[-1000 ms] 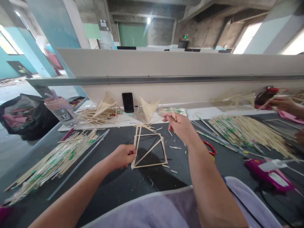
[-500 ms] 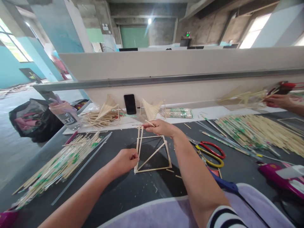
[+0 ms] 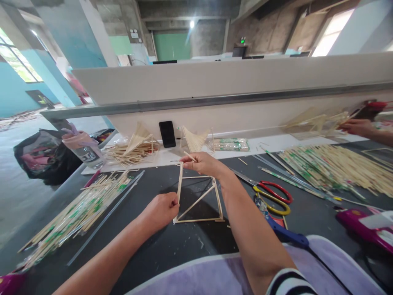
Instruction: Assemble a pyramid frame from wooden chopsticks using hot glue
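Note:
A frame of thin wooden sticks (image 3: 199, 221) stands on the dark table in front of me. My left hand (image 3: 166, 208) is closed on its upright at the left, low near the bottom corner. At the top of that upright is my right hand (image 3: 204, 164), its fingers pinched around a short stick (image 3: 189, 156) that points up and left. One diagonal stick crosses the frame. Behind my hands, a finished-looking stick model (image 3: 195, 139) with a curved fan of sticks stands near a black phone (image 3: 167, 134).
Bundled sticks lie left (image 3: 89, 200) and right (image 3: 331, 168). Scissors (image 3: 274, 198) and a blue-handled tool (image 3: 285, 232) lie beside my right forearm. A magenta glue gun (image 3: 362, 227) is at the right; a cup (image 3: 84, 149) stands back left. Another person's hand (image 3: 357, 127) holds sticks at far right.
The frame has turned slightly, and its left uprights now line up as nearly one. My right hand has shifted slightly left and up. My left hand has hardly moved.

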`<act>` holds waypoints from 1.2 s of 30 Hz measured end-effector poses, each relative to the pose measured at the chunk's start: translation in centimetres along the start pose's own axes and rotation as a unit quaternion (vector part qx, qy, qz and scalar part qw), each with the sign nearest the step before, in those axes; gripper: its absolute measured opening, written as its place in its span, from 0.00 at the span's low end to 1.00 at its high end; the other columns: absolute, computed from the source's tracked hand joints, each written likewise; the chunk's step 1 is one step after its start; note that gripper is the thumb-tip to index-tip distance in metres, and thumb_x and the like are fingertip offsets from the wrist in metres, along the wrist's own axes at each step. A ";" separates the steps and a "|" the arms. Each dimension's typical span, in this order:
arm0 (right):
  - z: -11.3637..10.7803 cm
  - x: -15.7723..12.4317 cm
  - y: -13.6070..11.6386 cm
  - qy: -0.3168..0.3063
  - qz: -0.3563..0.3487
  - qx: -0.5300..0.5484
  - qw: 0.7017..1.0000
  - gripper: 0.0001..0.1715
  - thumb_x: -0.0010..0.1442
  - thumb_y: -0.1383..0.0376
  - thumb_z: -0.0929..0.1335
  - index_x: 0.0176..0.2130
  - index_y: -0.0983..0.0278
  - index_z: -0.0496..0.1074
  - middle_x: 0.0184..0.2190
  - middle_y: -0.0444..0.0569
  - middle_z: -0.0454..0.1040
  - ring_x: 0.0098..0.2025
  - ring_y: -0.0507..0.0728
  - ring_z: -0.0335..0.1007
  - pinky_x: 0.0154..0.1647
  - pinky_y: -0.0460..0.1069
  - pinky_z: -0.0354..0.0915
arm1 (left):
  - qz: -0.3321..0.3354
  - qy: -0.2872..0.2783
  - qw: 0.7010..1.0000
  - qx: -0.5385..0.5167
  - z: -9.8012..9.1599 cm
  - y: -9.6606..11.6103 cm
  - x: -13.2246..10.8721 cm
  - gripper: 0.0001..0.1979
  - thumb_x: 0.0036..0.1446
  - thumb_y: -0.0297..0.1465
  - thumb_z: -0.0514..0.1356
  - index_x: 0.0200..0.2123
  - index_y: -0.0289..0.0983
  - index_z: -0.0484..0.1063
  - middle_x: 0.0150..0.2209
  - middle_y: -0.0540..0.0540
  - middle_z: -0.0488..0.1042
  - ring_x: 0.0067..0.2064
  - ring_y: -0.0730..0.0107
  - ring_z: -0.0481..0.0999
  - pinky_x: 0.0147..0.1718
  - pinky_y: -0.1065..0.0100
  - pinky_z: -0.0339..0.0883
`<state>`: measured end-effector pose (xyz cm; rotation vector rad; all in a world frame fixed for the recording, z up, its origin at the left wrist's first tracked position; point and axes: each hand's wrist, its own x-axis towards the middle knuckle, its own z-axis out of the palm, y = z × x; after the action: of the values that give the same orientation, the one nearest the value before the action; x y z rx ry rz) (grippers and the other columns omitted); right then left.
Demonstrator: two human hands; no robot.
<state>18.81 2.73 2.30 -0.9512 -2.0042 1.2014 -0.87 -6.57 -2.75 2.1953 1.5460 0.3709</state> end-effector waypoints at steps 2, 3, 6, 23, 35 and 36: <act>0.1 -0.2 -0.4 -0.001 0.003 0.021 1.000 0.22 0.54 0.57 0.67 0.48 0.61 0.72 0.32 0.47 0.73 0.22 0.46 0.57 0.17 0.41 0.56 | -0.003 -0.002 1.000 -0.002 0.1 0.0 0.0 0.07 0.50 0.27 0.51 0.22 0.38 0.62 0.20 0.53 0.63 0.23 0.74 0.60 0.24 0.72 0.49; 0.1 -0.3 -0.5 0.000 0.003 0.026 1.000 0.22 0.54 0.57 0.67 0.48 0.61 0.72 0.30 0.46 0.72 0.21 0.45 0.56 0.16 0.41 0.55 | -0.003 -0.004 1.000 -0.004 0.2 -0.1 0.0 0.06 0.50 0.28 0.51 0.22 0.38 0.62 0.20 0.53 0.63 0.23 0.74 0.60 0.24 0.72 0.49; 0.1 -0.3 -0.6 0.013 0.005 0.017 1.000 0.20 0.54 0.57 0.67 0.45 0.62 0.74 0.17 0.40 0.63 0.16 0.45 0.51 0.15 0.41 0.53 | 0.001 -0.002 1.000 -0.002 0.4 -0.2 0.0 0.06 0.50 0.27 0.51 0.22 0.38 0.62 0.20 0.53 0.64 0.23 0.74 0.61 0.24 0.72 0.49; 0.5 1.1 2.2 0.079 -0.017 0.005 0.997 0.17 0.51 0.59 0.69 0.39 0.66 0.74 0.20 0.40 0.66 0.18 0.45 0.53 0.16 0.42 0.53 | -0.025 0.017 0.999 -0.020 0.3 0.2 0.2 0.08 0.52 0.32 0.54 0.24 0.37 0.67 0.20 0.53 0.67 0.23 0.74 0.63 0.24 0.72 0.53; 0.4 1.2 2.9 0.100 -0.053 0.026 0.993 0.09 0.51 0.63 0.70 0.29 0.63 0.65 0.21 0.40 0.68 0.14 0.44 0.55 0.15 0.42 0.53 | -0.010 0.057 0.998 -0.003 1.0 -0.2 0.4 0.06 0.52 0.31 0.55 0.25 0.38 0.67 0.22 0.53 0.68 0.25 0.73 0.66 0.26 0.72 0.55; 0.3 1.1 2.9 0.098 -0.050 0.030 0.993 0.09 0.51 0.63 0.70 0.29 0.63 0.65 0.22 0.40 0.68 0.14 0.44 0.56 0.15 0.43 0.54 | -0.010 0.058 0.998 -0.009 1.0 -0.3 0.4 0.06 0.52 0.32 0.55 0.25 0.38 0.67 0.22 0.53 0.68 0.25 0.73 0.66 0.26 0.72 0.55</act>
<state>18.72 4.44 -0.27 -0.8933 -1.8285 1.0641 -0.56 -6.25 -3.76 2.1772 1.6183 0.5110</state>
